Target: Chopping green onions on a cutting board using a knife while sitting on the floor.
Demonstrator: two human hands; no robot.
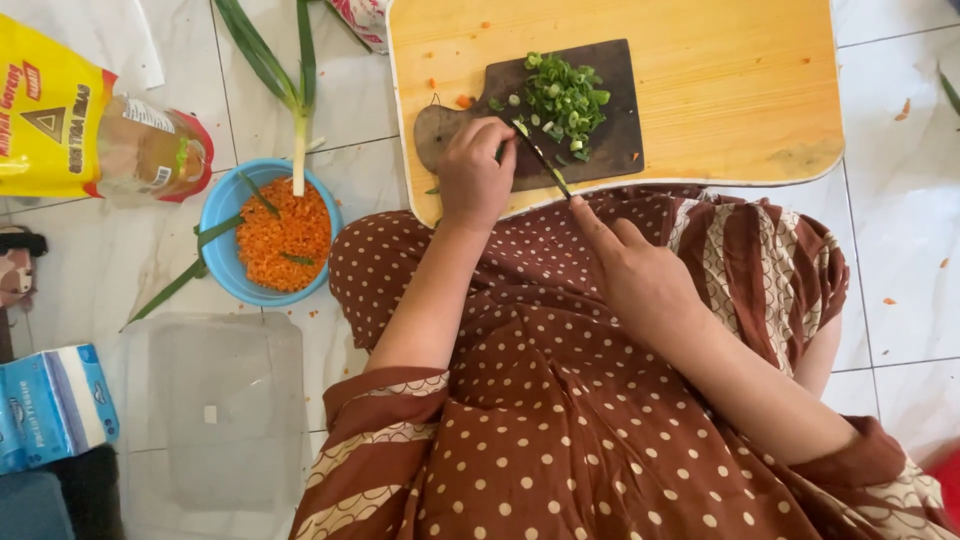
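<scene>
White tiled floor, dark cutting board as landmark: chopped green onion heaped on it, left hand curled over the uncut remainder at its near-left edge, right hand gripping knife just below.

Two cutting boards; one blue bowl; one knife.
</scene>
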